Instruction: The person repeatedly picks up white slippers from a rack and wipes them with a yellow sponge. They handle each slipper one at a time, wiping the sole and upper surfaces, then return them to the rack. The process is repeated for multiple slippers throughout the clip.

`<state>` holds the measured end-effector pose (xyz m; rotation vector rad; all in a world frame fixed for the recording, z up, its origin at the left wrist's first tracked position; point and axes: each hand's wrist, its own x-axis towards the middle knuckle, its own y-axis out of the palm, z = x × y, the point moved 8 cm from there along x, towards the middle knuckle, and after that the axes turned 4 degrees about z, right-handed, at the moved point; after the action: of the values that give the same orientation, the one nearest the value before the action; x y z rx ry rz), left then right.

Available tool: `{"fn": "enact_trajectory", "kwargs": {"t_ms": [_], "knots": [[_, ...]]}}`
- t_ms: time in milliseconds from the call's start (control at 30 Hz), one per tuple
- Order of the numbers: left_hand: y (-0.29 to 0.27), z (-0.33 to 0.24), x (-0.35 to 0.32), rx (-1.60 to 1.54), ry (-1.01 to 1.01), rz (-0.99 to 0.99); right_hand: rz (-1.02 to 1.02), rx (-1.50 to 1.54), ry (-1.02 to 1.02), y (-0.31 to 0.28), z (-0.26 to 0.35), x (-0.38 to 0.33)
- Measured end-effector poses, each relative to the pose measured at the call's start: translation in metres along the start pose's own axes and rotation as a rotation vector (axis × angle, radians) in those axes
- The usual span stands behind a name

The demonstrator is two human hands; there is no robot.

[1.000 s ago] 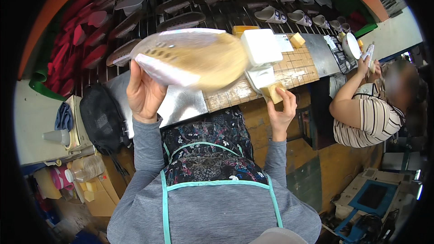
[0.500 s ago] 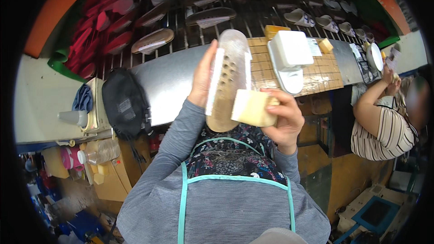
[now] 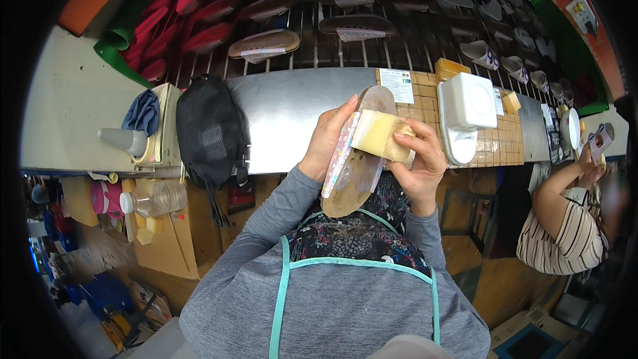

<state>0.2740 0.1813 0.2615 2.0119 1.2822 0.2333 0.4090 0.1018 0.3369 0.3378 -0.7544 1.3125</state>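
Observation:
A slipper (image 3: pixel 354 183) is tilted in front of my chest with its brown underside turned to me; shiny, iridescent strap material shows along its left edge. My left hand (image 3: pixel 325 138) grips it by that edge. My right hand (image 3: pixel 422 163) is closed on a pale yellow sponge block (image 3: pixel 373 131), which lies against the upper middle of the underside. The sponge hides the row of holes there in part. Beyond my hands is the metal worktop (image 3: pixel 286 100).
A black bag (image 3: pixel 209 133) stands left on the worktop. At right, a white container (image 3: pixel 468 101) sits on brown taped board (image 3: pixel 422 103). Several slippers, one brown-soled (image 3: pixel 264 44), lie on the rack behind. A co-worker in a striped top (image 3: pixel 561 233) holds a slipper far right.
The sponge has moved up the underside from the heel end toward the upper middle. The slipper is held lower and more tilted. The whole view has shifted.

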Motion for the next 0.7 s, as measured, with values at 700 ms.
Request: {"fn": "enact_trajectory", "kwargs": {"t_ms": [700], "knots": [[0.018,-0.027,0.031,0.052,0.104,-0.021,0.170,-0.010,0.022,0.007,0.012,-0.013]]}}
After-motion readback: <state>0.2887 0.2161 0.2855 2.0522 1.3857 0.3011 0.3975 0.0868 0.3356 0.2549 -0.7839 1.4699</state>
